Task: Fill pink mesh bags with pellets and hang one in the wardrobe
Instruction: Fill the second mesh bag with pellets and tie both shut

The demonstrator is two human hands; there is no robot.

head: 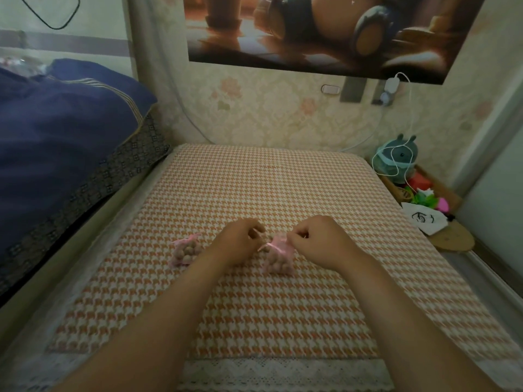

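Two pink mesh bags full of brown pellets lie on the orange-and-white houndstooth cloth (268,188). One filled bag (185,250) rests by itself to the left of my left wrist, its top gathered. The other filled bag (277,257) lies between my hands. My left hand (240,239) pinches one end of its pink drawstring, and my right hand (314,239) pinches the other end at the bag's neck. Both strings run out sideways from the neck. No wardrobe is in view.
A bed with a dark blue duvet (65,131) borders the cloth on the left. At the right, a low shelf holds a plush toy (400,158), a white charger cable, colourful items and a white pouch (424,219). A wallpapered wall with a poster stands behind.
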